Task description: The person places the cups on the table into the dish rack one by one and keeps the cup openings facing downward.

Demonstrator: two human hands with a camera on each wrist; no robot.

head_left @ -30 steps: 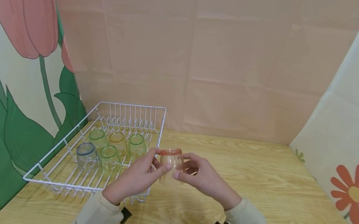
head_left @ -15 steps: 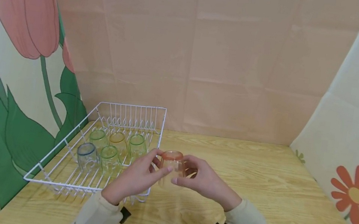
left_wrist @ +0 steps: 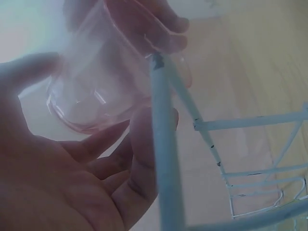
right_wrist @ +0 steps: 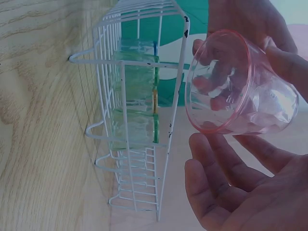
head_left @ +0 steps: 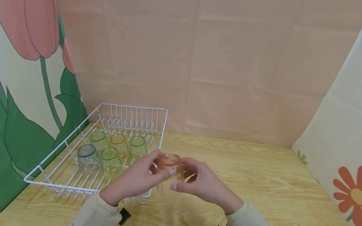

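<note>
A small reddish-tinted clear glass (head_left: 169, 161) is between my two hands above the table, its red-ringed end up in the head view and tilted. My left hand (head_left: 138, 176) grips it from the left, thumb at the near side. On the other side my right hand (head_left: 204, 183) holds it with curled fingers and thumb. Through the clear wall of the glass (right_wrist: 226, 82), fingers show in the right wrist view. The left wrist view has the left thumb and fingers about the glass (left_wrist: 96, 91). Right beside the left hand stands a white wire dish rack (head_left: 164, 126).
Several tinted glasses stand in the rack: a blue one (head_left: 87, 158), an amber one (head_left: 120, 145) and green ones such as this front green glass (head_left: 111, 161). The wood-grain table (head_left: 245, 175) extends to the right. A beige sheet (head_left: 240, 79) hangs behind.
The glass has shifted slightly left and tipped, so more of its top shows in the head view. My right thumb sits a little lower. The rack glasses have not moved.
</note>
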